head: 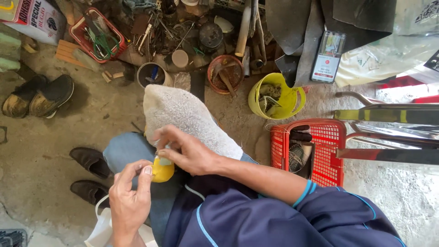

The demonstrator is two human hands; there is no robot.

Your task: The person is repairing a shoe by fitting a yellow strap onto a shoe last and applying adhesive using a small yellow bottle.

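My left hand (130, 194) grips a small round yellow container (163, 171) over my lap, fingers curled around its left side. My right hand (183, 148) reaches across from the right and pinches at the container's top, where a pale greyish cap or nozzle (163, 161) shows. A beige towel (187, 119) lies draped over my knee just beyond both hands. I sit in blue jeans (128, 151) and a dark blue jacket (256, 215).
A red plastic basket (327, 151) with brushes stands right of my knee, a yellow bucket (288, 98) beyond it. Tools, cans and a red tray (96, 34) crowd the far side. Brown shoes (89, 176) sit at left, worn boots (39, 96) farther left. Metal bars (388, 132) lie at right.
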